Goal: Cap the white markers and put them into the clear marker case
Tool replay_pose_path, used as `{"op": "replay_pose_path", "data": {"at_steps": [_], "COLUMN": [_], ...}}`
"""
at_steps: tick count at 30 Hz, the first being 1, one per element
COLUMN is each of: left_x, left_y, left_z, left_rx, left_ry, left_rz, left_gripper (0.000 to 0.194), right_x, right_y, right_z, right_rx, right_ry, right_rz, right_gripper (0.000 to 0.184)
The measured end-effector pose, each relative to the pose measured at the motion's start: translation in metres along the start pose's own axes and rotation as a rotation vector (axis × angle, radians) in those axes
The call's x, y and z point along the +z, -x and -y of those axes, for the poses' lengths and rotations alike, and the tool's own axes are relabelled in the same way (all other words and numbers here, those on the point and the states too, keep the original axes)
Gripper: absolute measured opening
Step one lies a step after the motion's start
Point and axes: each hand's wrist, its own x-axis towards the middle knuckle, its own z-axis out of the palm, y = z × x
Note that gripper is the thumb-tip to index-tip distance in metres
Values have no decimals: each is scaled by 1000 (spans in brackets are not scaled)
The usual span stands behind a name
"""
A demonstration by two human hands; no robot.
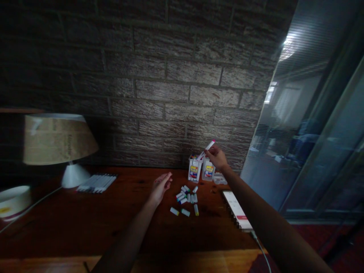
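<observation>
I note my right grip (217, 156) pinching a slim white pink-ended marker (210, 145), tilted, near the mouth of a translucent plastic box with a yellow label (194, 170). My left grip (161, 187) hovers; whether its fingers hold anything, I cannot tell. Short white colour-ended cylinders (196, 209) lie on the brown wooden desk (131, 231).

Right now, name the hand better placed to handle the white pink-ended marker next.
Probably the right hand: it holds the white pink-ended marker near the mouth of a translucent yellow-labelled plastic container. The left hand is apart from both, over the brown wooden table.
</observation>
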Motion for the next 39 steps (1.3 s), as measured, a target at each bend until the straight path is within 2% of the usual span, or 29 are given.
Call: {"op": "replay_pose_path", "data": {"at_steps": [4,8,12,16,18,21,23,29,34,36,39], "left_x": [0,0,0,0,0,0,0,0,2,2,2], "left_y": [0,0,-1,1,2,3,3,2,4,5,4], "left_z": [0,-1,-1,-2,-3,-4,-3,-2,-6,-6,-6], "left_rx": [-1,2,7,-2,-6,-7,-7,3,-14,-10,6], "left_ry": [-7,-7,-7,-9,-5,9,15,-2,-2,-8,-35], "left_rz": [0,-8,-12,-8,-4,-2,-4,-8,-22,-19,-27], "left_gripper": [41,42,43,43,44,45,45,46,49,50,50], "right_x": [3,10,17,20,21,23,23,23,21,18,12], "right_y": [4,6,7,9,9,8,6,-1,-1,1,12], "right_z": [1,5,2,1,4,11,14,13,15,15,13], "right_rx": [-6,-8,-45,-61,-62,-96,-112,-52,-69,-66,-96], "right_ry": [149,349,454,548,586,676,727,741,770,726,595], "right_rz": [40,82,84,130,168,190,197,266,288,243,95], "right_gripper": [25,26,17,40,45,26,26,18,21,21,21]}}
